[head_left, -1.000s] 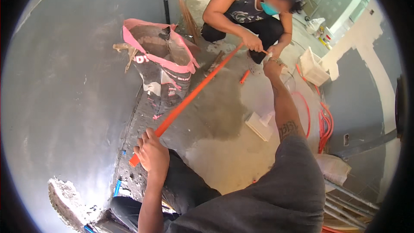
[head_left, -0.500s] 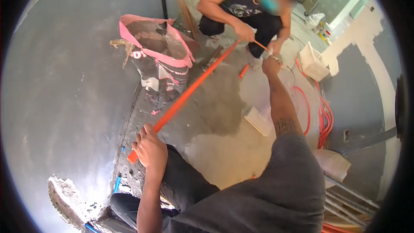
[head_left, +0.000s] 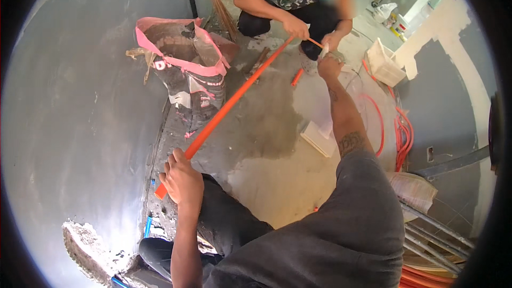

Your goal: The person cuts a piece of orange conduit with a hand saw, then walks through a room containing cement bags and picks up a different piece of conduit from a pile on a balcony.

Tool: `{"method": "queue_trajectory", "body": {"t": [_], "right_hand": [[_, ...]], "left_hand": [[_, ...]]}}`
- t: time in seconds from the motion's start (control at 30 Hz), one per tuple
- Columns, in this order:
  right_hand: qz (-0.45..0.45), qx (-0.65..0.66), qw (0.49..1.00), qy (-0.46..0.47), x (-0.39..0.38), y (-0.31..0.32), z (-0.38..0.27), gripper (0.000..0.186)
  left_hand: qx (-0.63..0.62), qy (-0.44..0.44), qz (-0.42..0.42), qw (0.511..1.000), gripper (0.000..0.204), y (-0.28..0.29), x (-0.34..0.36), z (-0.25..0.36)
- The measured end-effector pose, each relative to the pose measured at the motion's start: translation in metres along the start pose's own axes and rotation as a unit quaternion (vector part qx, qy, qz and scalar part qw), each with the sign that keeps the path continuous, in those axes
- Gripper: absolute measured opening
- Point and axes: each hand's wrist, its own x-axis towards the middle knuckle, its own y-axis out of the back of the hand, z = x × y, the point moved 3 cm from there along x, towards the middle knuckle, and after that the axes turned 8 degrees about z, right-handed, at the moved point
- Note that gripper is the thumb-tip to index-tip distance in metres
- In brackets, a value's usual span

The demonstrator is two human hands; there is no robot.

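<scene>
Near its lower end, a long, straight orange pipe [head_left: 232, 107] is wrapped by the fingers of my left hand [head_left: 184, 180]. It slants up and away to a crouching co-worker's hand [head_left: 296, 28], which grips the far end. From there a thin orange length [head_left: 316, 43] runs towards my outstretched right hand [head_left: 330, 66] and the co-worker's other hand [head_left: 333, 41]. My right hand is closed beside a small whitish piece [head_left: 324, 51]; its fingers are partly hidden, so exactly what it grips is unclear.
A pink-rimmed sack [head_left: 184, 66] stands against the grey wall, left of the pipe. On the floor lie a short orange piece [head_left: 297, 77] and a white slab [head_left: 318, 138]. At right are a white bin [head_left: 385, 64], orange tubing [head_left: 405, 138] and metal bars [head_left: 434, 240].
The view has shifted slightly, so the sack and the co-worker appear a little further left. My left hand keeps its grip on the pipe, and my right hand stays by the co-worker's hand.
</scene>
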Motion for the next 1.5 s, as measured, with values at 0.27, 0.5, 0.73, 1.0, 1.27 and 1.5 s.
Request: {"method": "queue_trajectory", "body": {"t": [0.27,0.5,0.73,1.0,1.27,1.5], "right_hand": [[0.014,0.008,1.000,-0.024,-0.007,-0.013,0.006,0.051],[0.011,-0.012,1.000,-0.026,-0.003,-0.007,0.000,0.048],[0.006,0.032,0.999,-0.022,0.004,-0.007,0.009,0.051],[-0.011,-0.005,1.000,-0.002,-0.007,0.003,0.016,0.047],[0.064,-0.073,0.995,0.002,0.004,0.009,0.001,0.047],[0.056,-0.041,0.997,-0.033,0.015,-0.009,0.010,0.056]], "left_hand": [[0.012,-0.006,-0.008,1.000,0.014,-0.001,-0.003,0.002],[0.000,-0.002,-0.018,1.000,0.014,0.002,-0.002,0.003],[0.020,0.005,-0.027,0.999,0.016,0.001,-0.003,0.005],[0.030,0.002,-0.020,0.999,0.016,-0.001,-0.005,0.000],[0.005,-0.002,-0.019,1.000,0.014,0.003,-0.004,0.002],[-0.001,-0.004,-0.025,1.000,0.015,0.004,0.001,0.009]]}}
